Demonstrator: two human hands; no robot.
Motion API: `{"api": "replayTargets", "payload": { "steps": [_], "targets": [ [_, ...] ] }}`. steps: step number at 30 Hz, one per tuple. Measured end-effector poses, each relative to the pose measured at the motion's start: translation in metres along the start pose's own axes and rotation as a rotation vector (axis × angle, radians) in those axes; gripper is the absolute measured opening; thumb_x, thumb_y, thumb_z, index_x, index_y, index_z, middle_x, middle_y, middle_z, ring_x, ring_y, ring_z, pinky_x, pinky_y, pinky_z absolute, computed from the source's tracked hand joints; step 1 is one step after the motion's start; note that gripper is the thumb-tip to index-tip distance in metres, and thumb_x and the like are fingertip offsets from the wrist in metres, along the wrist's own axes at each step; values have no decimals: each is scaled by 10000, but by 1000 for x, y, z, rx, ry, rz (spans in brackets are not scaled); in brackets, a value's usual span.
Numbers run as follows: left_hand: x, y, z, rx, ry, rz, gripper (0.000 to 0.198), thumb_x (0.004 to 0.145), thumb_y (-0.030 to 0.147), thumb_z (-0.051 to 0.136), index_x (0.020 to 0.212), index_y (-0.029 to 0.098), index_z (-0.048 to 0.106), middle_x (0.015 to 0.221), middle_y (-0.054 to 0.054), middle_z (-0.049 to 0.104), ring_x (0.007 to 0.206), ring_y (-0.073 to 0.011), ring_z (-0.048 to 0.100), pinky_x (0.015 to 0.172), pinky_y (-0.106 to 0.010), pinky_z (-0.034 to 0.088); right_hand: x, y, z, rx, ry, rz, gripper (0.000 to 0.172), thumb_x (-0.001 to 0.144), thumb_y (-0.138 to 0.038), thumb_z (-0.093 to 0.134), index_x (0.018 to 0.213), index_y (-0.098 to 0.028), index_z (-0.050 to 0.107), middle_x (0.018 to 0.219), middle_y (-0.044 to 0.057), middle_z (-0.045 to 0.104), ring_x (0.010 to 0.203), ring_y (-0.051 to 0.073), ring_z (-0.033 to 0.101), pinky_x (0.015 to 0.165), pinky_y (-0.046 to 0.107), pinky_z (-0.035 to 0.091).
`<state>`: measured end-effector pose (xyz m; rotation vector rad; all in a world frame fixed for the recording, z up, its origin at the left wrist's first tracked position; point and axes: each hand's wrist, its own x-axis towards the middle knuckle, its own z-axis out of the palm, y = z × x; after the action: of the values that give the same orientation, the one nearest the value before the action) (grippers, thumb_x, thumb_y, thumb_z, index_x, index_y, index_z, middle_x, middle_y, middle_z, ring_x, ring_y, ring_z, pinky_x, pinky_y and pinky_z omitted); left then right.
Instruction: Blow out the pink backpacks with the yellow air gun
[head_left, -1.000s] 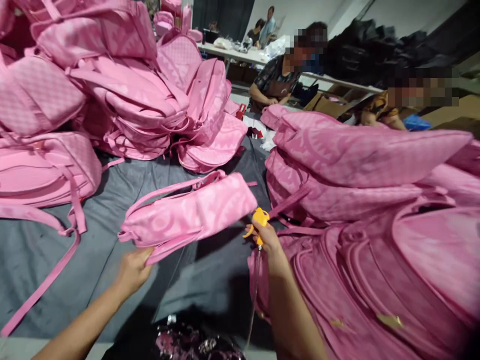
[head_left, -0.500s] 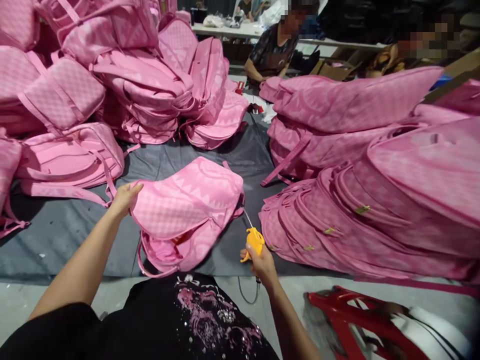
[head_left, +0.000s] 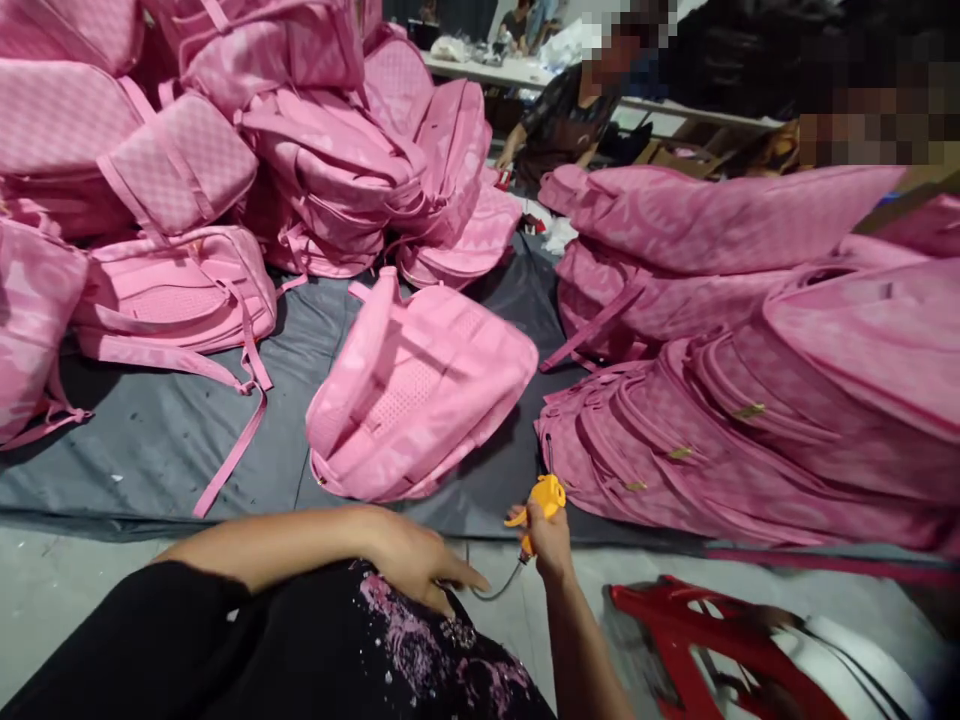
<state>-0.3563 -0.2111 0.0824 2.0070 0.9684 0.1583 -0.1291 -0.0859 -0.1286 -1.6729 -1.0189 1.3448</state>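
Observation:
A pink backpack (head_left: 420, 390) lies alone on the dark grey cloth (head_left: 150, 450) in front of me, back panel up. My left hand (head_left: 412, 560) rests open against my black printed shirt, fingers stretched toward the right, holding nothing. My right hand (head_left: 547, 535) is closed round a yellow air blow gun (head_left: 544, 497) with a thin nozzle pointing up and a thin hose running down from it. The gun sits just right of the backpack's near corner, apart from it.
Piled pink backpacks (head_left: 300, 170) fill the left and back. A slanted stack of pink backpacks (head_left: 735, 420) lies at the right. A red plastic stool (head_left: 697, 640) stands at the lower right. Two people (head_left: 570, 110) work at tables beyond.
My left hand let go of the backpack and drew back to my lap. The backpack now lies flipped and farther away on the cloth. My right hand with the gun shifted slightly right.

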Motion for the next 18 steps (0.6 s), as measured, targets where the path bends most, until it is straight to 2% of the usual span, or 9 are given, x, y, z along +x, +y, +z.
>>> {"api": "replayTargets", "payload": {
  "steps": [1, 3, 5, 6, 7, 9, 11, 14, 18],
  "targets": [
    [-17, -6, -8, -161, 47, 78, 375, 856, 300, 665, 1226, 243, 678, 1052, -50, 765, 927, -211, 736, 798, -306, 594, -5, 9, -3, 8, 16, 19, 498, 706, -564, 581, 1054, -231, 455, 817, 62, 693, 802, 300, 732, 477, 313, 528],
    [-44, -27, -33, -250, 411, 64, 435, 948, 353, 532, 1366, 239, 573, 1216, -62, 716, 1116, -189, 683, 978, -324, 541, -20, 19, -6, 21, 31, -5, 482, 730, -557, 579, 1068, -234, 461, 881, 98, 699, 864, 320, 724, 515, 346, 555],
    [-50, -62, -55, -51, 927, -213, 567, 928, 420, 562, 1448, 209, 485, 1391, -120, 607, 1310, -246, 560, 1130, -425, 425, -38, 16, -5, 28, 49, -101, 539, 762, -584, 557, 1136, -205, 470, 980, 139, 701, 899, 322, 714, 533, 356, 564],
    [-44, -81, -60, 77, 1041, -388, 679, 892, 445, 614, 1492, 189, 425, 1479, -156, 517, 1390, -289, 474, 1172, -483, 359, -46, 10, -4, 18, 68, -160, 573, 782, -597, 537, 1170, -181, 470, 1014, 153, 700, 899, 314, 711, 547, 356, 565],
    [-33, -101, -61, 172, 1044, -563, 795, 854, 467, 660, 1526, 159, 366, 1544, -197, 419, 1443, -334, 392, 1189, -535, 307, -54, 1, -3, -10, 99, -221, 590, 803, -605, 518, 1190, -161, 475, 1026, 158, 702, 891, 301, 711, 578, 360, 569],
    [-2, -130, -47, 298, 918, -805, 922, 836, 528, 665, 1556, 93, 285, 1595, -263, 275, 1484, -397, 286, 1187, -601, 250, -65, -22, -3, -116, 163, -350, 569, 851, -604, 491, 1203, -156, 498, 1015, 146, 717, 883, 276, 711, 702, 382, 574],
    [30, -143, -24, 425, 860, -884, 977, 853, 591, 614, 1568, 50, 227, 1606, -300, 199, 1497, -427, 228, 1183, -625, 219, -70, -45, -7, -267, 170, -439, 537, 883, -601, 480, 1204, -173, 525, 962, 121, 732, 862, 269, 713, 824, 413, 551],
    [60, -144, 2, 655, 925, -851, 1009, 837, 585, 637, 1589, 90, 180, 1631, -285, 110, 1509, -450, 153, 1180, -643, 174, -69, -77, -12, -435, -62, -515, 542, 923, -597, 434, 1269, -188, 522, 936, 108, 732, 850, 281, 708, 854, 434, 535],
    [53, -155, 1, 656, 914, -931, 798, 907, 422, 565, 1560, 67, 272, 1611, -266, 230, 1476, -423, 265, 1153, -622, 251, -64, -123, -20, -420, -445, -672, 591, 931, -639, 418, 1295, -186, 523, 997, 112, 705, 907, 272, 685, 872, 433, 531]
  ]
}}
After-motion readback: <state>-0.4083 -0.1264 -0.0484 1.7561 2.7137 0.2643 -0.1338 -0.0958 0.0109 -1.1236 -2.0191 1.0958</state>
